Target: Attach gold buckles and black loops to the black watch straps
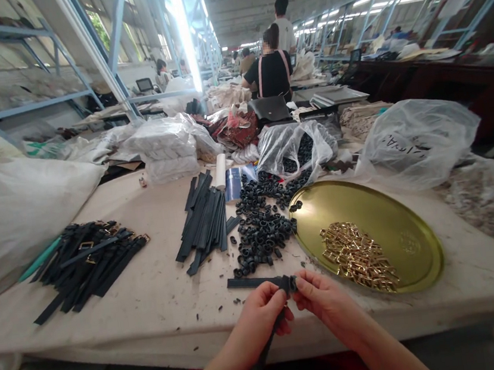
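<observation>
Near the table's front edge, my left hand (266, 310) grips a black strap (264, 351) whose lower part hangs down toward my lap. Close beside it, my right hand (315, 296) pinches a small black loop (292, 284) at the strap's upper end. Another dark strap piece (250, 282) extends left from the fingers over the tabletop. Just beyond my hands lies a heap of black loops (259, 231). A gold oval tray (394, 209) to the right holds a pile of gold buckles (357, 255).
Flat black straps (206, 220) lie in the middle, and straps with buckles (89, 258) at the left. Plastic bags (417, 140) and a clear bag of loops (296, 149) stand behind. A white roll (221, 171) is near the straps. People (271, 71) are farther back.
</observation>
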Available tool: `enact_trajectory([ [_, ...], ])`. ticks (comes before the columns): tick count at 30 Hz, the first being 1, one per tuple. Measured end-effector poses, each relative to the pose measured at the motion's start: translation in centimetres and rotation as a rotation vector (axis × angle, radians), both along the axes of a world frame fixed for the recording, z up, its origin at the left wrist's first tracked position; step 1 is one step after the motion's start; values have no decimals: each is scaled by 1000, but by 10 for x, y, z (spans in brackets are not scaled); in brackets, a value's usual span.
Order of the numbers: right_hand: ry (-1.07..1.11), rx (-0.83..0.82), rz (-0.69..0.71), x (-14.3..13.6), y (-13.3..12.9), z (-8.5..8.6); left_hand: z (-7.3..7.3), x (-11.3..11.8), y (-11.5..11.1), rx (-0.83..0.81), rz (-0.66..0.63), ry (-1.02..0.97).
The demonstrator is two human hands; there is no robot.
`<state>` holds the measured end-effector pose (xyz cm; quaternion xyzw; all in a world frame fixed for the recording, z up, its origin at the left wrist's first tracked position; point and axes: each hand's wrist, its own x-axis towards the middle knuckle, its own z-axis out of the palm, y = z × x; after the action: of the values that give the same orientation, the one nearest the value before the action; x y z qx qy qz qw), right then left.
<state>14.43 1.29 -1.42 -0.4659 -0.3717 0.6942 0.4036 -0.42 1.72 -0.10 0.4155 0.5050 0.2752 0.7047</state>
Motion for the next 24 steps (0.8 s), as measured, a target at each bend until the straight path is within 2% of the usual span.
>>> enact_trajectory([
  [6, -111, -5, -38, -1, 2, -6, -6, -8, -3, 137, -7, 168],
  [13, -202, 95, 12, 2, -5, -3, 0, -10, -10, 270, -234, 409],
  [15, -212, 89, 24, 3, -7, -6, 0, -10, -9, 244, -273, 395],
  [18, -186, 35, 3, 3, -8, -11, -3, -9, -7, 121, -292, 296],
  [21, -192, 0, 5, 3, -10, -13, -4, -10, -6, 65, -269, 186],
  [24, -163, -59, -14, 5, -13, -13, 1, -13, -9, 1, -236, 23],
])
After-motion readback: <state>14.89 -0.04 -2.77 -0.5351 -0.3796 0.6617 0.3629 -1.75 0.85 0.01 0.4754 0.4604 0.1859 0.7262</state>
